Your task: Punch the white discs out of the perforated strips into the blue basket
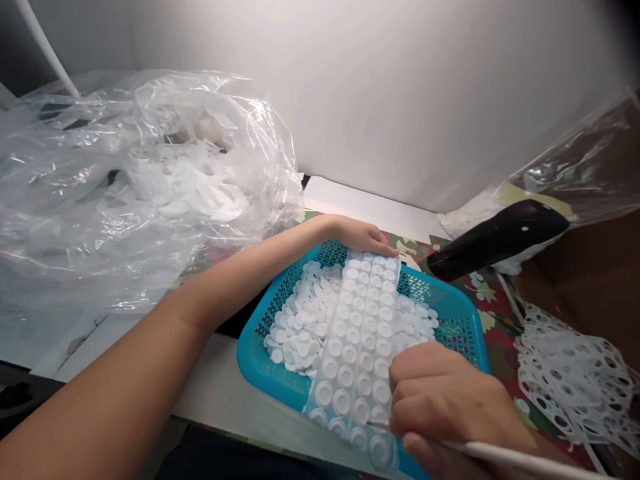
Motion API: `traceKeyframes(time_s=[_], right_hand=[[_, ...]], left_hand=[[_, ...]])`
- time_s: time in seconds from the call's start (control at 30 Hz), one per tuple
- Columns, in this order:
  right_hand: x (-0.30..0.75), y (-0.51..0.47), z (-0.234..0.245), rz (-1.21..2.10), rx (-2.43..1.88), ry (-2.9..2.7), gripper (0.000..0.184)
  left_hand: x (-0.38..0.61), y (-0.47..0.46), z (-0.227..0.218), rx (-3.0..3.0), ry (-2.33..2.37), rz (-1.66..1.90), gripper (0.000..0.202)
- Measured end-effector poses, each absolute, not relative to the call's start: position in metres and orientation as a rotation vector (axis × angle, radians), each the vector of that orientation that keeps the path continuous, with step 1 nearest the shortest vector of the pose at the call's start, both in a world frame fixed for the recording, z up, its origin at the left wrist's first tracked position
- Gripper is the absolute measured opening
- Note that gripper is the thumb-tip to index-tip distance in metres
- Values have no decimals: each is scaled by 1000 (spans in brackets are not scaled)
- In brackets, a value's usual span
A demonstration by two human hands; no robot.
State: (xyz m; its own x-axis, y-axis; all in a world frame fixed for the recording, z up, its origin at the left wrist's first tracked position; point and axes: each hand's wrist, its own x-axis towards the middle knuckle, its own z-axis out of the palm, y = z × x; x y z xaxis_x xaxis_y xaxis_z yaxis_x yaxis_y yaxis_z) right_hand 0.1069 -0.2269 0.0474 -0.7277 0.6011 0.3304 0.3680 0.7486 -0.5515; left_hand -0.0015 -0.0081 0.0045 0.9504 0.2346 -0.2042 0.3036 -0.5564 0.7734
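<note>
A long translucent plastic sheet with rows of round white discs [367, 320] lies slanted across a blue plastic basket [270, 379]. Many loose white discs [300, 327] fill the basket beneath and around the sheet. My left hand [364, 236] is closed over the far end of the sheet at the basket's back rim. My right hand [450, 393] is wrapped around a thin white rod-like tool [515, 455], whose slim tip touches or nearly touches discs near the sheet's near end. The fingertips of the right hand are partly hidden.
A large clear plastic bag [235, 140] of white scraps stands at the left. Right of the basket are a black elongated object [500, 237] and a heap of perforated white strips [575, 373]. A cardboard box [600, 267] and a pale wall [360, 87] bound the space.
</note>
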Motion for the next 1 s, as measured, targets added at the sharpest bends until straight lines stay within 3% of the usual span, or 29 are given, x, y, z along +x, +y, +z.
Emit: traceKeyframes(time_s=[0.23,0.6,1.0], right_hand=[[104,-227,39,744,-719,-2400,30],[102,-230,34,654,-638,-2401,29],[99,-216,41,564,-383,-2767,28]], left_hand=[[0,-4,0,2184,375,-109,48],[-1,-7,4,2156,400,-122,48],[-1,-7,3,2159,358,-95,49]])
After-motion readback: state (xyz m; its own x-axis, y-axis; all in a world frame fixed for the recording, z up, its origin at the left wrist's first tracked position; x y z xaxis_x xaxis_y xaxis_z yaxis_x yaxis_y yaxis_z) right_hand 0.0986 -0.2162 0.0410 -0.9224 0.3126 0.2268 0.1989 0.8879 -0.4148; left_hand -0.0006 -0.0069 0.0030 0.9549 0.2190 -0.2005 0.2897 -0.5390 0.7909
